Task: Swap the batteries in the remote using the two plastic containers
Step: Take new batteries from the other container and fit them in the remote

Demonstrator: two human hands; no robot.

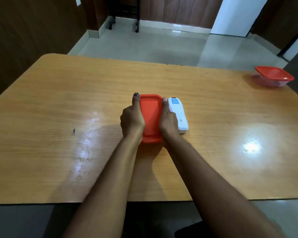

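Frame centre: left hand (132,120) and right hand (168,121) clasp the red-lidded container (150,117), thumbs along its lid. Remote (178,115) touches the right hand; prying could knock it. Second container (273,76) upper right, apparently lidded.

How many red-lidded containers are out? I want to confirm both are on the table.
2. One container sits mid-table between both hands, beside the remote; the other container stands at the table's far right corner.

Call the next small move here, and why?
Probably pry the red lid off the near container: left hand and right hand grip its sides, thumbs on the rim, lid on. The remote lies untouched beside it; the far container is also lidded.
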